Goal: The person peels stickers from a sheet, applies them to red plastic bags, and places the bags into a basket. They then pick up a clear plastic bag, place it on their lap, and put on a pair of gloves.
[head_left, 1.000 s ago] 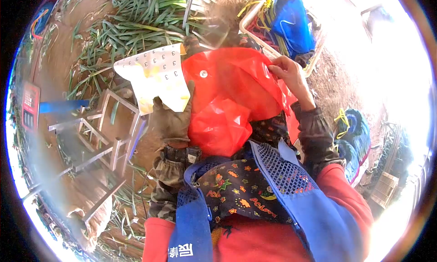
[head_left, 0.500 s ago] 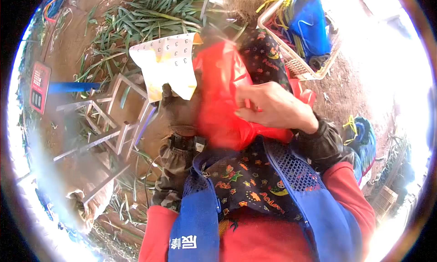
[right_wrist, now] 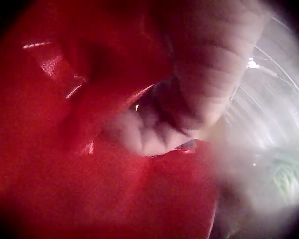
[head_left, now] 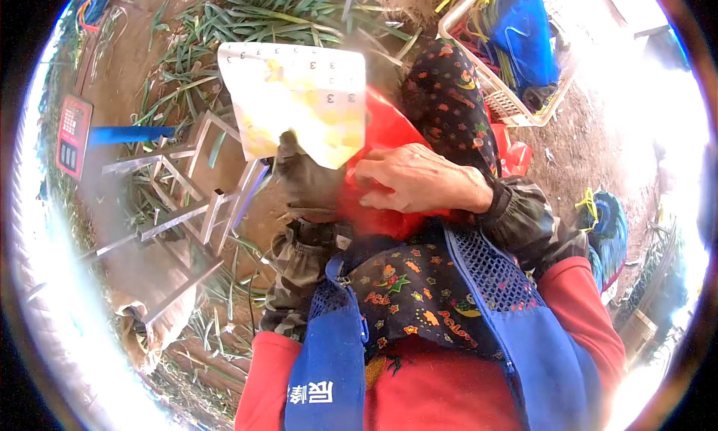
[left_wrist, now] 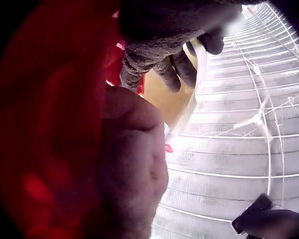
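Note:
In a dark glove, the left hand [head_left: 305, 178] holds the sticker sheet [head_left: 295, 94], printed with rows of 3s, its thumb over the lower edge. Gloved fingers [left_wrist: 171, 72] lie against the sheet's back in the left wrist view. The bare right hand [head_left: 419, 178] has its fingers curled on the red plastic [head_left: 381, 215] over the lap, close beside the glove. Red film [right_wrist: 154, 199] surrounds the curled right fingers [right_wrist: 144, 134] in the right wrist view. The sheet hides part of the red plastic.
Green leafy stalks [head_left: 254, 16] lie on the ground ahead. At left stand a metal frame [head_left: 203, 206] and a red panel [head_left: 75, 135]. A crate [head_left: 508, 105] with a blue bag [head_left: 523, 38] is at upper right; a teal bundle [head_left: 609, 229] lies at right.
From the far right edge of the red plastic, the right hand has come in toward the left hand. The plastic is bunched smaller, and the sheet is spread wider and shifted right.

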